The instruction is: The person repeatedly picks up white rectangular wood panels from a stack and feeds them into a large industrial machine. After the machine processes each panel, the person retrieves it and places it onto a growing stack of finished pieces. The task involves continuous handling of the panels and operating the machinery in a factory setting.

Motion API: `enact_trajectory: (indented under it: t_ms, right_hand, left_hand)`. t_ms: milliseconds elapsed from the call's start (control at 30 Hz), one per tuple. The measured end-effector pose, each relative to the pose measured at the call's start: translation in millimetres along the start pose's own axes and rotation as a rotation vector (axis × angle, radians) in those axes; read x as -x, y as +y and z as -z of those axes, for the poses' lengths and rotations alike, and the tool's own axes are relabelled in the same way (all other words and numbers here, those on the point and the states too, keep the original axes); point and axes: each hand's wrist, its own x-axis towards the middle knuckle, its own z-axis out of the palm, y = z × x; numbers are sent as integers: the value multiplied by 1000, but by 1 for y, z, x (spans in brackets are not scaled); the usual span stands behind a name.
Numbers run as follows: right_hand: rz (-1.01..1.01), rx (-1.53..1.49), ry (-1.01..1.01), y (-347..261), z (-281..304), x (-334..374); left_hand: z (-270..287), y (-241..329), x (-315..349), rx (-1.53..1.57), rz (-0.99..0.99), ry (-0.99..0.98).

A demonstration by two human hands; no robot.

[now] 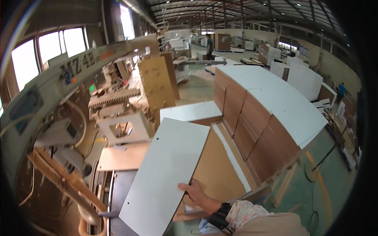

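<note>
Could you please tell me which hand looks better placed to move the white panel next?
Probably the right hand: it grips the white panel by its right-hand edge, whereas I cannot make out the left hand in this view.

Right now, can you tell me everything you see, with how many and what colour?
Held panel: 1, white, centre
Large stack: 1, white top, brown sides, right of centre
Smaller stack: 1, white top, behind the held panel
Flat sheet: 1, tan, right of the held panel
Short board: 1, light wood, left of the held panel
Upright boards: at least 2, yellow-brown and brown, upper middle
Machine: 1, off-white, left
Windows: several, bright white, upper left
Floor: 1, green, right
Far people: 2, green and blue tops, background
Sleeve: 1, pale with pink pattern, bottom
Wristband: 1, black, right wrist
Right hand: 1, bare, gripping the held panel's right edge
</note>
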Motion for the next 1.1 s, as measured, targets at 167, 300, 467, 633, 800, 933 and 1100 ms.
enact_trajectory:
  t_ms: [167, 300, 467, 633, 800, 933, 1100]
  right_hand:
    - [197, -133, 118, -32, 61, -88]
    - [212, -275, 185, -47, 90, -157]
    - [169, -417, 201, -50, 120, -250]
    - [239, -418, 390, -57, 236, -352]
    - [242, -306, 463, -47, 283, -396]
    - [252, -327, 456, -31, 306, -434]
    - [237, -294, 397, -29, 326, -475]
  left_hand:
    - [-213, 121, -111, 511, 18, -370]
    - [-260, 161, -202, 421, -189, -299]
    - [-304, 256, -297, 336, -456, -285]
    - [-328, 336, -403, 152, -588, -321]
    - [-367, 375, -531, -42, -515, -397]
    - [-397, 399, -589, -172, -495, -388]
    - [-424, 419, -645, -395, -495, -185]
